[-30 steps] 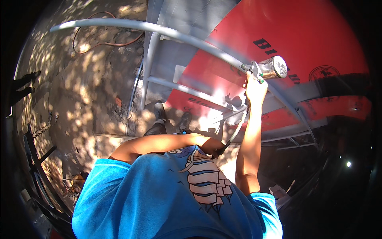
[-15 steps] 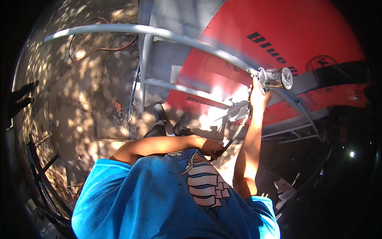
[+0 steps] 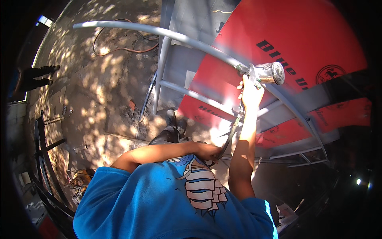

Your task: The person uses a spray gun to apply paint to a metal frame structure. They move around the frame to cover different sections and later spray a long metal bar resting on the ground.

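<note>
My right hand is closed around a spray gun, my arm stretched out ahead. A shiny metal paint cup sits on the gun, tipped to the right. The gun's front is close to a long curved grey tube of a metal frame; whether they touch I cannot tell. From the gun a dark hose runs down toward my body. My left hand lies across my waist, its fingers wrapped around that hose.
Beyond the frame lie large red sheets with black print. An orange-brown hose loops over the dappled ground at upper left. Another person's legs show at the far left, above a black metal frame.
My right hand has carried the spray gun leftward along the curved tube. The whole view has shifted, showing more of the other person at left. My left hand still holds the hose.
</note>
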Demonstrator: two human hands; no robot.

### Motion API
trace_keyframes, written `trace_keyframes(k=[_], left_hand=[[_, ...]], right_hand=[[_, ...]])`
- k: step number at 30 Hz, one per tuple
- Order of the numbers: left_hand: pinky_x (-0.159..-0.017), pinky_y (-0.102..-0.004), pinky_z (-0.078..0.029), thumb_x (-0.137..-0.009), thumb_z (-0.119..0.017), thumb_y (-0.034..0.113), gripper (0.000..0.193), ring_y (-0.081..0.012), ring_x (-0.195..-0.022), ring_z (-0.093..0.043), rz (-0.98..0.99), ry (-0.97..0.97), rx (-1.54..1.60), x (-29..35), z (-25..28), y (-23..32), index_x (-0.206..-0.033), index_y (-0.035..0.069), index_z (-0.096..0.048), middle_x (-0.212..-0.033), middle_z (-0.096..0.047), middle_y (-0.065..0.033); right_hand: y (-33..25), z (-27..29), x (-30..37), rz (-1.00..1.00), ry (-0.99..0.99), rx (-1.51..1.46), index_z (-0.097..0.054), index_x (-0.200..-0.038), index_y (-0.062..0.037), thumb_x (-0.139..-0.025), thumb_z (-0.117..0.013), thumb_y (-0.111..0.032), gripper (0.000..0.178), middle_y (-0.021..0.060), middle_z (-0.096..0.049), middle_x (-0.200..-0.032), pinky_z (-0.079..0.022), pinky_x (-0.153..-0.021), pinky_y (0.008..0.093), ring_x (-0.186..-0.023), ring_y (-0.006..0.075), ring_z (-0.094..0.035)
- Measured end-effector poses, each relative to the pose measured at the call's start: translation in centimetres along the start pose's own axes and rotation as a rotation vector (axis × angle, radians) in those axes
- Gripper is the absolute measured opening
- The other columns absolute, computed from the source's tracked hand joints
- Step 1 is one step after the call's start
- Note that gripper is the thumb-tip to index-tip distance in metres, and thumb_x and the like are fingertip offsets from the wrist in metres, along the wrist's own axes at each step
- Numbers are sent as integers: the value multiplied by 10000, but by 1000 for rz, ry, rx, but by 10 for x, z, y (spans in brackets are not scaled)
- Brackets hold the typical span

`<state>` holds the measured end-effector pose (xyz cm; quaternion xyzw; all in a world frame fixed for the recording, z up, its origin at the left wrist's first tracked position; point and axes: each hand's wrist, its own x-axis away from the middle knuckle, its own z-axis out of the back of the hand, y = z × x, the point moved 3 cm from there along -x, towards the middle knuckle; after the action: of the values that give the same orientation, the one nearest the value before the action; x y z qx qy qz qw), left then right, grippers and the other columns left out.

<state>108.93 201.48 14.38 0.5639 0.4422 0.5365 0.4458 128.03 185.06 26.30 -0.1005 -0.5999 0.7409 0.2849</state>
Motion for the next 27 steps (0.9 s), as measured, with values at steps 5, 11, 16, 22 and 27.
trace_keyframes(k=[5, 11, 16, 22, 27], left_hand=[[-812, -460, -484, -959, -749, 248, 306, -326, -958, -683, 11, -34, -35, -23, -19, 6, -1018, 4, -574, -960, -680, -141], [-682, -424, -433, -941, -730, 162, 329, -229, -693, -547, -65, 63, 130, -37, -43, 10, -767, -2, -505, -716, -528, -113], [-744, -397, -468, -946, -730, 183, 273, -224, -798, -582, -177, -79, 37, -70, -55, 5, -1042, 34, -523, -828, -566, -87], [-854, -389, -484, -994, -667, 128, 209, -206, -946, -580, -236, 19, 139, -52, -49, 15, -1096, 44, -505, -998, -591, -81], [-805, -417, -485, -1024, -665, 174, 224, -224, -889, -604, -167, 126, 184, -5, -22, 29, -1081, 32, -502, -930, -613, -101]], right_hand=[[37, 66, -6, 8, 151, -3, -703, -962, 7, -982, -746, -247, 259, 48, -672, -745, -455, -374, 269, -549, 110, -630], [51, 159, 20, 186, 390, 116, -695, -988, 10, -994, -733, -311, 323, 46, -687, -776, -482, -396, 275, -628, 114, -671], [46, 208, 20, 90, 423, 31, -697, -978, 4, -1005, -707, -304, 310, 43, -696, -786, -474, -392, 282, -645, 124, -682], [20, 164, 1, 44, 236, 108, -683, -977, 1, -986, -724, -259, 264, 35, -674, -757, -461, -391, 282, -579, 128, -655], [-9, 47, -14, -10, -16, 107, -717, -962, -4, -939, -783, -262, 267, 41, -661, -714, -493, -398, 276, -551, 110, -649]])
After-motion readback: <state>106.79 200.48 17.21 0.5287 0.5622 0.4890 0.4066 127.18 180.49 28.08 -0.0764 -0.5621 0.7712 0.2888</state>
